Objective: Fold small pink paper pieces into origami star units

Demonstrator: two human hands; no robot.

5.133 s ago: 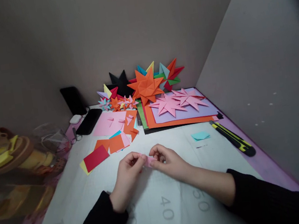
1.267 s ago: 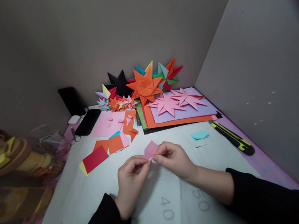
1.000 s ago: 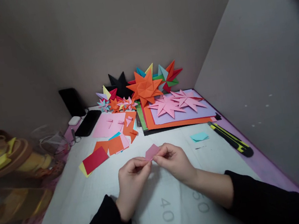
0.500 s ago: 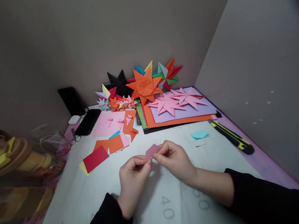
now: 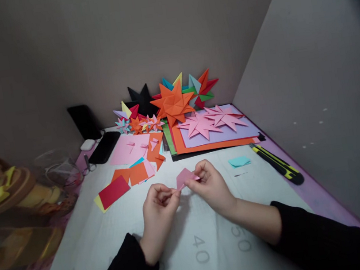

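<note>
A small folded piece of pink paper (image 5: 183, 177) is held up between my two hands over the white table cover. My left hand (image 5: 160, 213) pinches its lower left corner between thumb and index finger. On the other side, my right hand (image 5: 211, 188) grips the right part of the paper, thumb in front and fingers behind. Some of the paper is hidden behind the right thumb. A folded light-blue paper piece (image 5: 239, 162) lies on the cover to the right of my right hand.
Coloured sheets (image 5: 114, 192) lie to the left. Folded stars (image 5: 173, 102) stand along the wall; pink stars (image 5: 200, 125) rest on stacked paper. A utility knife (image 5: 278, 164) is at right. Phone (image 5: 105, 147), earbud case (image 5: 87, 145), small scissors (image 5: 88, 165) and jars (image 5: 23, 188) are at left.
My right hand has risen slightly with the pink paper, and more of the paper shows. The fingers of my left hand have shifted to its lower left corner.
</note>
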